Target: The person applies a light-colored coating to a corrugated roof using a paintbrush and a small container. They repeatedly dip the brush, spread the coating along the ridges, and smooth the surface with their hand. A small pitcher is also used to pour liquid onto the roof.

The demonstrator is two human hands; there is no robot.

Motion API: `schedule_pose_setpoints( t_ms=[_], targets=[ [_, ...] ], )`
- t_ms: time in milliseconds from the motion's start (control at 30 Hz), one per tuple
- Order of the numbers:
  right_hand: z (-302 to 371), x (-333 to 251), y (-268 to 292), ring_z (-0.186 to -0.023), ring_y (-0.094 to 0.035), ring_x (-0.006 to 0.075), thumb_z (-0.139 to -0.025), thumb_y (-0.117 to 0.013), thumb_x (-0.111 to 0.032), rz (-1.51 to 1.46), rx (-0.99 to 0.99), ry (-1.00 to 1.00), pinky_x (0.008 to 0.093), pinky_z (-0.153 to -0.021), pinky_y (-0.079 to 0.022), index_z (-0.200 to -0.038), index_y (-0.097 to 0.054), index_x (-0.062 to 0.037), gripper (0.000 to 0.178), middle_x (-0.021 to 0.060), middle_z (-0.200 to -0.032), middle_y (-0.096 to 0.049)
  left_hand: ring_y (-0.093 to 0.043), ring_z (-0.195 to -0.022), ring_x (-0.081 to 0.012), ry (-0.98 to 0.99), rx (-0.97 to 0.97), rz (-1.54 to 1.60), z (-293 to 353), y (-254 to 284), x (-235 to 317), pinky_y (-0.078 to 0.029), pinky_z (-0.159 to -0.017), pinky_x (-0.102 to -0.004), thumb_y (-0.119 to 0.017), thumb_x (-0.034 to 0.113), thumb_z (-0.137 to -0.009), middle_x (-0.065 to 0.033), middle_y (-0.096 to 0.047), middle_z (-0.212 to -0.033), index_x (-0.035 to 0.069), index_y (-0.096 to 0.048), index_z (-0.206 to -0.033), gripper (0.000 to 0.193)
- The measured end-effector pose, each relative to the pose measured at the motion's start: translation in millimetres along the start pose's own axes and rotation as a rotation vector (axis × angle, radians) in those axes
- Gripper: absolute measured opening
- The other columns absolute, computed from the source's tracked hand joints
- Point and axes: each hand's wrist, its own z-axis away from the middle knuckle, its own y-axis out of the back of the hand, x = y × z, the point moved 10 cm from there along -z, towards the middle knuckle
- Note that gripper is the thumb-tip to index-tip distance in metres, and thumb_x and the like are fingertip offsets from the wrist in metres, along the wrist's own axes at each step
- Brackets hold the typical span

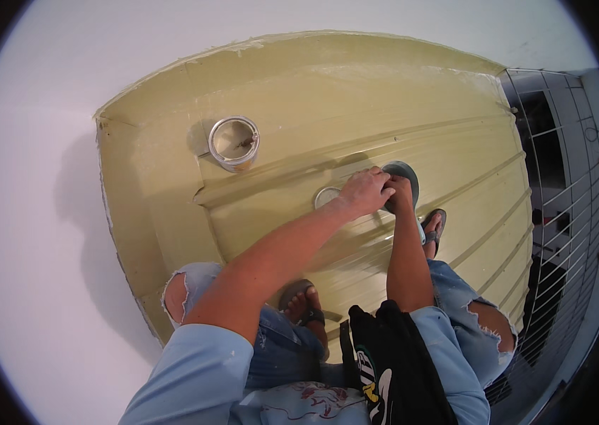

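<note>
My left hand [366,192] reaches in from the left and meets my right hand [400,193] over a round, dark grey, dish-like thing [406,172]. The fingers of both hands are bent and drawn together, and whatever is between them is too small or hidden to make out. Below the round thing, beside my right forearm, shows a light blue strip [422,231]; I cannot tell whether it belongs to it. Just left of my left hand lies a pale round lid [326,197], partly covered by the wrist. An uncovered metal paint can [234,167] stands farther left.
Yellow ribbed metal sheeting [469,177] spreads under my sandalled feet. White walls [37,184] rise at the left and far side. A wire railing [561,184] borders the right side, with a drop behind it. A black bag [398,361] hangs at my front.
</note>
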Motion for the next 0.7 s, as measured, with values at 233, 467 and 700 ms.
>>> schedule_pose_setpoints(
  t_ms=[233,467,700],
  targets=[
    [8,-38,-12,-0.103,-0.075,0.0383,-0.086,-0.072,-0.028,0.801,0.081,0.206,0.0462,-0.093,-0.058,-0.107,-0.079,-0.006,0.031,0.0235,-0.103,-0.077,-0.058,-0.133,-0.0368,0.015,-0.659,-0.33,50,86,-16,-0.049,-0.11,-0.049,-0.062,0.057,-0.099,-0.0174,-0.064,-0.141,0.01,-0.068,-0.138,0.062],
    [7,-30,-12,-0.106,-0.073,0.0412,-0.089,-0.068,-0.027,0.782,-0.001,0.064,0.0461,-0.094,-0.057,-0.107,-0.08,-0.0067,0.03,0.0251,-0.105,-0.076,-0.057,-0.137,-0.0392,0.587,-0.849,-0.106,222,160,-118,-0.047,-0.112,-0.0465,-0.06,0.074,-0.093,-0.0209,-0.063,-0.143,0.01,-0.069,-0.138,0.079],
    [25,-38,-7,-0.108,-0.073,0.0406,-0.09,-0.067,-0.024,0.858,-0.105,0.128,0.0467,-0.095,-0.057,-0.115,-0.079,-0.0104,0.031,0.0213,-0.109,-0.077,-0.057,-0.134,-0.0376,0.49,0.747,-0.028,365,166,-168,-0.045,-0.113,-0.0451,-0.071,0.033,-0.099,-0.0203,-0.059,-0.146,0.006,-0.064,-0.141,0.05]
  ],
)
